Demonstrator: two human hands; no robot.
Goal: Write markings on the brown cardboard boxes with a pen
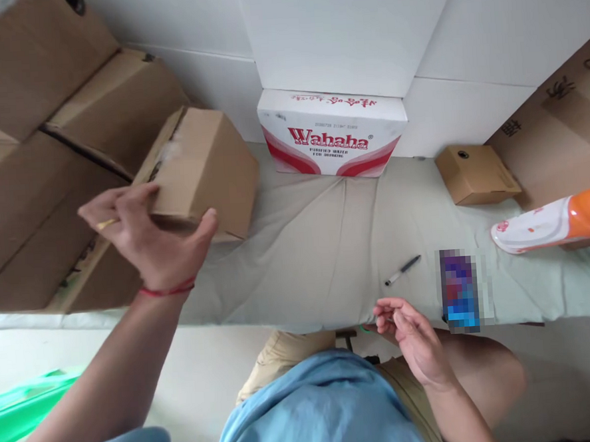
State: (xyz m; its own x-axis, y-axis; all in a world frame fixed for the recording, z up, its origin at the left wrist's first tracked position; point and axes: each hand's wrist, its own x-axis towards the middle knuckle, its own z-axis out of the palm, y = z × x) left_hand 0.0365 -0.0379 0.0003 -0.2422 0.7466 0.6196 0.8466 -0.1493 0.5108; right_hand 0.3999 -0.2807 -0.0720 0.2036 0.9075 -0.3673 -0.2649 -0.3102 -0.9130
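A white panelled wall (338,38) fills the top of the frame, and below it a table under a wrinkled pale green cloth (298,274) runs from side to side. Brown cartons (29,217) are piled along the left edge, up to the upper left corner. At the upper right leans a big brown carton (563,118) with dark printed characters. A blue shirt (307,413) shows at bottom centre. At upper centre, a white and red Wahaha carton (332,138) stands near the wall. Left of centre, just beside the pile, is a taped cardboard box (227,178), tilted in view. A bright green item (31,404) lies at lower left, too cropped to identify. An orange and white bottle (549,222) juts in from the right edge. The left hand (151,240), left of centre, grips the near end of the taped box, fingers over the top and thumb on the side. A small brown box (479,176) sits beyond the bottle. The right hand (412,337), lower right of centre, is loosely open with bent fingers, nothing visible in it. Nearby are a pixelated item (459,291) and, smaller, 1 pen (403,271). Smallest are a red wrist cord (167,291) and a yellow ring (106,224), both on the left arm.
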